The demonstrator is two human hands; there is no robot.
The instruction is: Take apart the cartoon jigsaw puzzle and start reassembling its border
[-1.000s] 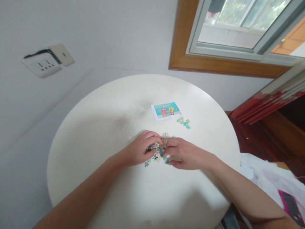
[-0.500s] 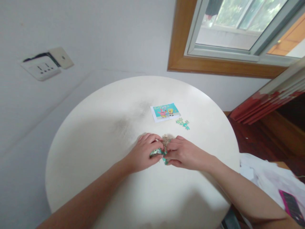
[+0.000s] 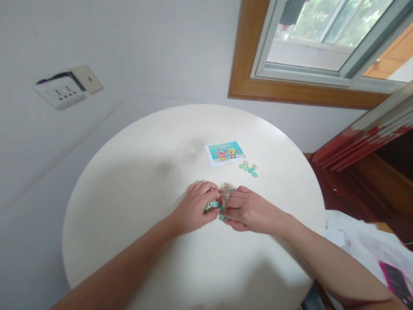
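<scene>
On a round white table (image 3: 135, 181) both my hands meet over a small heap of jigsaw pieces (image 3: 225, 190). My left hand (image 3: 195, 206) has its fingers curled round teal and green pieces at its fingertips. My right hand (image 3: 250, 209) is curled too, pinching pieces against the left hand's. Most of the heap lies hidden under the fingers; a few brownish pieces show just beyond them. A small picture card (image 3: 225, 152) with cartoon figures lies farther back on the table. A joined cluster of green pieces (image 3: 248, 167) rests right of the card.
A white wall with a socket plate (image 3: 61, 91) stands behind the table. A wood-framed window (image 3: 309, 51) is at the upper right. Red and white fabric (image 3: 364, 137) and a wooden floor lie to the right, with white cloth (image 3: 368, 245) and a pink-edged dark item (image 3: 396, 282) near the lower right corner.
Both hands have closed in tighter on the pieces, and the loose pieces seen near the left hand a second ago are now gathered under the fingers. The card and green cluster stayed put.
</scene>
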